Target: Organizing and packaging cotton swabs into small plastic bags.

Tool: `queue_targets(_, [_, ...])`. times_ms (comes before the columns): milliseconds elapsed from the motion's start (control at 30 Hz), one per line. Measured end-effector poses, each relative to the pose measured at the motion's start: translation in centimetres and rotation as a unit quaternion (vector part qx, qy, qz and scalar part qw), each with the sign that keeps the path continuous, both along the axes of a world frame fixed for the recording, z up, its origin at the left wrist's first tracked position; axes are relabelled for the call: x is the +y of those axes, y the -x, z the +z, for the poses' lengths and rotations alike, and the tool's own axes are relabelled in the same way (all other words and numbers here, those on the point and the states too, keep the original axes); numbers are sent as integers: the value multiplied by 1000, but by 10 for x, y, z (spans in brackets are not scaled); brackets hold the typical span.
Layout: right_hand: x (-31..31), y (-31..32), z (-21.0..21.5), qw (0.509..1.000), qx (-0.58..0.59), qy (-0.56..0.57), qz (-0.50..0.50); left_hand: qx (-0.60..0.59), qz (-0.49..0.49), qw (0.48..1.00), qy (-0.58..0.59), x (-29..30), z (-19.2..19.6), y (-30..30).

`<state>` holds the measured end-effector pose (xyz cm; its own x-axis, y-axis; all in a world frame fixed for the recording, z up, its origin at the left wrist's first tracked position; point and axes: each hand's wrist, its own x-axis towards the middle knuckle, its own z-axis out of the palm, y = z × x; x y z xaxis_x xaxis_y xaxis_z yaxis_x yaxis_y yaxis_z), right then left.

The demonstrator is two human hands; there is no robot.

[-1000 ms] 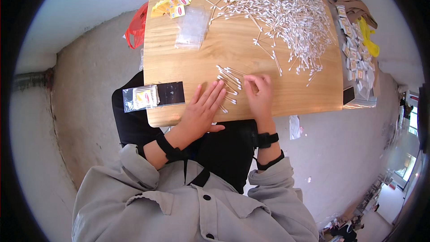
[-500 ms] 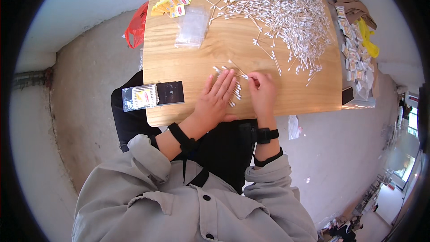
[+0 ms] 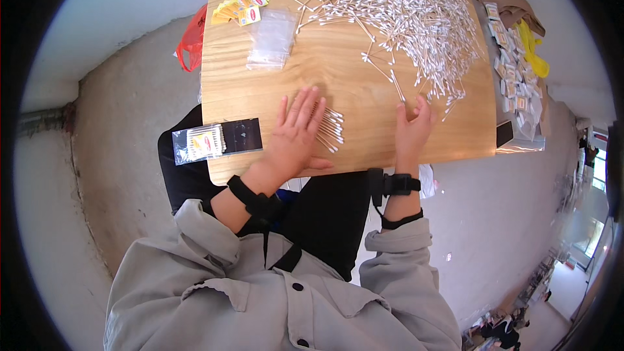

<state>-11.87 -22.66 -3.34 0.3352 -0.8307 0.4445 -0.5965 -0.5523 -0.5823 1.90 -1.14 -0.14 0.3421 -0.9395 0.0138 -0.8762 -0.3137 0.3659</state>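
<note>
My left hand (image 3: 296,133) lies flat, fingers spread, on a small bundle of cotton swabs (image 3: 330,129) near the front of the wooden table (image 3: 364,84). The swab tips stick out to the right of my fingers. My right hand (image 3: 413,131) rests further right on the table, fingers reaching toward the loose swabs at the lower edge of a big pile of cotton swabs (image 3: 403,6). Whether it pinches a swab I cannot tell.
A filled clear packet of swabs (image 3: 198,143) and a dark flat object (image 3: 242,136) lie at the table's front left corner. Empty clear bags (image 3: 271,36) and yellow labels (image 3: 244,6) sit at the back left. A box of small packets (image 3: 517,84) stands to the right.
My right hand has moved away to the right, toward the pile's edge. My left hand has stayed pressed on the small bundle, which it drew slightly nearer.
</note>
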Motion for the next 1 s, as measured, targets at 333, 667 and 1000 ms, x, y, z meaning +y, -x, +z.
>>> queue_targets(333, [-11, 0, 8, 993, 36, -101, 59, 1, -20, 999, 25, -5, -7, 23])
queue_targets(667, [37, -38, 22, 954, 27, -194, 225, 7, 3, 999, 44, -15, -6, 35])
queue_targets(1000, [16, -75, 15, 911, 38, -202, 357, 17, 14, 999, 39, -16, -6, 37])
